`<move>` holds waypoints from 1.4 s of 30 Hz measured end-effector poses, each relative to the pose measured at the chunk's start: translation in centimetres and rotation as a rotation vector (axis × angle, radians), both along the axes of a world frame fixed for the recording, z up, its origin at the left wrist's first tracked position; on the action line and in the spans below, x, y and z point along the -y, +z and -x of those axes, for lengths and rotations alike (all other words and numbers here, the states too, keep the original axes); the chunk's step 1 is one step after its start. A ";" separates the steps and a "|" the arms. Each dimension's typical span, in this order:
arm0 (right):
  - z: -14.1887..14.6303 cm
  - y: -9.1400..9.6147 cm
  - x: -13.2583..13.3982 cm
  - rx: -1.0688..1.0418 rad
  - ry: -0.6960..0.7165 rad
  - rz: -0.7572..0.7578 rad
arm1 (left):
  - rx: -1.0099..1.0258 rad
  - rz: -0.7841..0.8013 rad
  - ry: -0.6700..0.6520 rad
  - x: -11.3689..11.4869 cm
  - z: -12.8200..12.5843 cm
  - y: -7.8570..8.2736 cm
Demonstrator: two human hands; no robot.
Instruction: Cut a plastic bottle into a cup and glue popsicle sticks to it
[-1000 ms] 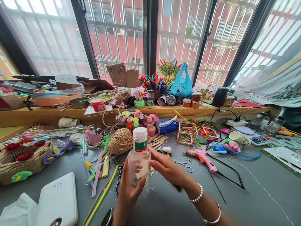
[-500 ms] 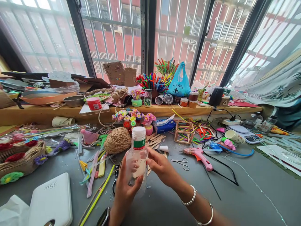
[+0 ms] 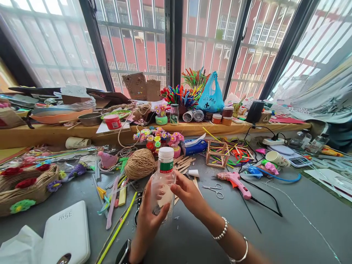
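Observation:
A clear plastic bottle with a white cap and a green and red label round its neck stands upright between my hands, just above or on the grey table. My left hand wraps its lower left side, thumb across the front. On the right side, my right hand presses its fingers to the bottle, some of them hidden behind it. Behind the bottle to the left sits a ball of jute twine. Wooden craft sticks lie just behind it to the right.
Scissors and a pink glue gun with a black cord lie to the right. A white power bank is at the front left, near a twine-wrapped basket. A small wooden frame stands farther back.
The whole scene has shifted slightly right in view. Both hands keep their hold on the bottle, with little visible change in grip.

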State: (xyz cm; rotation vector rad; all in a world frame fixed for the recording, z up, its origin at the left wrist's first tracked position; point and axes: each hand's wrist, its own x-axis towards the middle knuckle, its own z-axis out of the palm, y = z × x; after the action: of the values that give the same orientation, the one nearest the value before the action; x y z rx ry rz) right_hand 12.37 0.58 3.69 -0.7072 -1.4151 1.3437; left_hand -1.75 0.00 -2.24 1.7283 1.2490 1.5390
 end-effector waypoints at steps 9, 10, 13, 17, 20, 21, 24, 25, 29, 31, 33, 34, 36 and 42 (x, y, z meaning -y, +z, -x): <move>-2.1 1.4 -0.5 0.078 0.280 -0.066 | -0.017 -0.001 -0.007 0.4 -0.1 0.4; -2.5 1.7 -0.6 0.087 0.309 -0.075 | -0.028 -0.022 0.005 0.5 -0.1 0.3; -3.1 1.8 -0.7 0.124 0.348 -0.098 | -0.046 -0.057 0.034 0.5 -0.3 0.2; -3.0 1.4 -0.8 0.163 0.278 -0.130 | -0.053 -0.011 0.020 0.5 -0.2 0.2; -2.7 1.5 -0.5 0.146 0.272 -0.120 | -0.063 -0.020 0.010 0.5 0.0 0.2; -2.6 1.6 -0.3 0.148 0.262 -0.124 | -0.069 -0.029 0.014 0.5 0.0 0.1; -2.2 1.9 0.1 0.205 0.175 -0.169 | -0.094 -0.046 0.041 0.5 0.1 -0.1; -2.1 2.0 0.2 0.242 0.143 -0.184 | -0.105 -0.049 0.050 0.5 0.1 -0.3; -1.8 1.3 0.0 0.449 -0.137 -0.280 | -0.192 -0.135 0.084 0.3 0.2 -1.0; -1.8 1.1 -0.2 0.526 -0.262 -0.347 | -0.257 -0.235 0.097 0.2 0.2 -1.3; -1.8 1.2 -0.3 0.536 -0.250 -0.377 | -0.276 -0.277 0.095 0.0 0.3 -1.2; -1.9 1.3 -0.3 0.511 -0.207 -0.373 | -0.256 -0.259 0.086 0.0 0.3 -1.1; -1.9 1.5 -0.2 0.432 -0.112 -0.346 | -0.182 -0.184 0.075 0.1 0.3 -0.7; -0.9 0.6 -0.1 0.242 -0.091 -0.182 | -0.082 -0.079 0.054 0.7 -0.3 0.0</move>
State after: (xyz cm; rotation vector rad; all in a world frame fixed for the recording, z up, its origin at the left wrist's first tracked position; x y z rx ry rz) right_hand 13.29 0.65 4.32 -0.8219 -1.6531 1.0697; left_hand -1.46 -0.65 -2.28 1.8385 1.3005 1.5823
